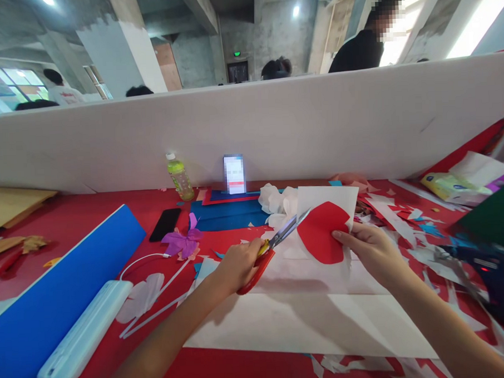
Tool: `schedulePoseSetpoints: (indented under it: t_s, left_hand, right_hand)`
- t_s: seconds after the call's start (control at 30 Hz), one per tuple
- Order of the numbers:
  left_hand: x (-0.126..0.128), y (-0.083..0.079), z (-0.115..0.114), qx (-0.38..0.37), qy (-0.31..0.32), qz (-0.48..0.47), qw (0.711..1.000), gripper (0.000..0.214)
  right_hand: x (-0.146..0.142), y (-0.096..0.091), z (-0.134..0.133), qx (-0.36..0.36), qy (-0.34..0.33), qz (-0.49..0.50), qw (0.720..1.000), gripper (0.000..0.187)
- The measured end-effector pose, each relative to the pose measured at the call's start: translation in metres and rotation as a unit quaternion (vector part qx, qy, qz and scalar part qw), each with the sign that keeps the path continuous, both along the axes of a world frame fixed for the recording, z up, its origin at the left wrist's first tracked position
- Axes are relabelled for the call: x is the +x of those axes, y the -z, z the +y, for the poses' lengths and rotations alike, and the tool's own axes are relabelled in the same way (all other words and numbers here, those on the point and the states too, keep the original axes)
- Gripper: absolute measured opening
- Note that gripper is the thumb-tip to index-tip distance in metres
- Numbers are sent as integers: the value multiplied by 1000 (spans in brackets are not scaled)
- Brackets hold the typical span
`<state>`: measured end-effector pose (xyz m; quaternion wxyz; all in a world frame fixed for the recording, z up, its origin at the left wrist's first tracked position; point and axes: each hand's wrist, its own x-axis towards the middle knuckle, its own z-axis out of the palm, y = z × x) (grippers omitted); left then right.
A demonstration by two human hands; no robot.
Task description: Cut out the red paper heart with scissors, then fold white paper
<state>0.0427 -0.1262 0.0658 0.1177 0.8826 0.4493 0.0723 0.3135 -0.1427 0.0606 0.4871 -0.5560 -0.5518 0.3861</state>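
Note:
My left hand [240, 262] is wrapped round the handles of a pair of scissors [284, 232] with red and yellow grips. Their blades reach to the left edge of a red paper shape [323, 233], which lies against a piece of white paper [327, 194]. With thumb and fingers, my right hand [369, 246] pinches the red shape and the white paper together at their right side. Below both hands a large white sheet [308, 323] is spread on the red table. White paper petals [277, 202] lie just behind the scissors.
At left are a blue board [67, 269], a white power bank [89, 330], a purple paper flower [183, 239] and a black phone [165, 224]. A bottle [179, 178] and a lit phone [234, 175] stand before the white partition [249, 128]. Paper scraps and a glue gun [483, 265] lie right.

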Motion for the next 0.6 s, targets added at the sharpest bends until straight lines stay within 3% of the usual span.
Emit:
schedulePoseSetpoints:
  t_s: [0.17, 0.43, 0.6]
  left_hand:
    - [3, -6, -3, -30, -14, 1, 999, 35]
    - [11, 9, 5, -19, 10, -21, 1000, 38]
    - [11, 8, 7, -10, 21, -46, 999, 36]
  right_hand:
    - [-5, -4, -2, -10, -22, 6, 1000, 28]
    - [-12, -7, -6, -23, -42, 6, 999, 27]
    - [-13, -8, -6, -36, -43, 36, 998, 25]
